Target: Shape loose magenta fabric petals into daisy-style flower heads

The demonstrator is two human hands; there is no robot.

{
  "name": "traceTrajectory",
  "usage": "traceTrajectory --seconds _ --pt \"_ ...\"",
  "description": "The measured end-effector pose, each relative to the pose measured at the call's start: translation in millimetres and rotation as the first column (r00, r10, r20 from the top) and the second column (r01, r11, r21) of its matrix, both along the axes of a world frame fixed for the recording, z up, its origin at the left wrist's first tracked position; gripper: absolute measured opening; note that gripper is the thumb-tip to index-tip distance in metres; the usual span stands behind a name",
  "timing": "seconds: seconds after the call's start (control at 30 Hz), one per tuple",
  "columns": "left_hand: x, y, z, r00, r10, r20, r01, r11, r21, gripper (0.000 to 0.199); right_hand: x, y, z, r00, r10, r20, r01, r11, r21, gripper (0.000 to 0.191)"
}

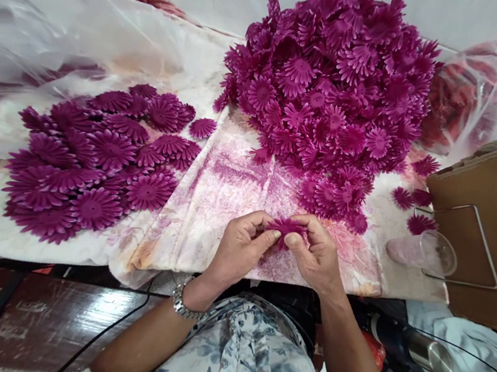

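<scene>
My left hand [240,249] and right hand [316,255] each keep a pinching grip on one purple flower [287,227], low over the worktop [227,195]. Two flower lots flank it: a tall heap [327,91] behind, flat petals [98,166] left; one cup [424,252] right.

Magenta flowers [327,91]; blue-floral shirt [246,365]

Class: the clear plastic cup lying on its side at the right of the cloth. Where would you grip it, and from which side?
Probably pinch the cup across its body from above. It lies on its side, mouth pointing right toward the cardboard box, so the rounded wall is the exposed part.
</scene>
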State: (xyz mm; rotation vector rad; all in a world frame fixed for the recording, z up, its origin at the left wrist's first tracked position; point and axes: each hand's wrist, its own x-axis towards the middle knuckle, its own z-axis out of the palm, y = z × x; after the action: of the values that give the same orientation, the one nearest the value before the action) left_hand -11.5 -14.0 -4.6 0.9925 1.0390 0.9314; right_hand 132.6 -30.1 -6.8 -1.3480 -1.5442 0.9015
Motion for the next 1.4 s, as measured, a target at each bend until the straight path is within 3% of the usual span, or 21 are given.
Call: traceTrajectory --seconds 0.23,0.47,0.73,0.97,1.2,1.4 --pt "1 -6 6.8 0.995 -0.023 -0.092 0.03 0.997 0.072 0.008 0 -2 -1.6 0.993 -0.024 -0.119 0.023 1.0 -0.009 0.011" --pt "-10 -5 -0.1 0.994 0.047 -0.097 -0.036 0.993 0.114 0.016 0 -6 -4.1 0.992 -0.125 0.025 0.125 0.992 0.017 0.019" --pt "-9 -6 -6.1 0.998 0.026 -0.056 -0.021 0.996 0.089 0.02 -2 -5 -5.3 0.993 -0.105 0.06 0.103 0.994 0.041 0.027" --pt "-12 -8 0.5 0.99 0.087 -0.111 -0.063 0.978 0.198 0.017 -4 -7 -8.4 0.995 -0.069 -0.066 0.069 0.998 0.002 0.037" --pt "-13 -9 -2.7 0.988 0.092 -0.127 -0.062 0.974 0.218 0.017 -4 -9 -4.6 0.99 0.024 -0.136 -0.025 1.0 -0.008 0.012" --pt "-15 -9 -5.6 0.985 0.107 -0.134 -0.076 0.973 0.216 0.019 -4 -9 -7.4 0.996 -0.033 -0.082 0.033 0.999 -0.005 0.019"
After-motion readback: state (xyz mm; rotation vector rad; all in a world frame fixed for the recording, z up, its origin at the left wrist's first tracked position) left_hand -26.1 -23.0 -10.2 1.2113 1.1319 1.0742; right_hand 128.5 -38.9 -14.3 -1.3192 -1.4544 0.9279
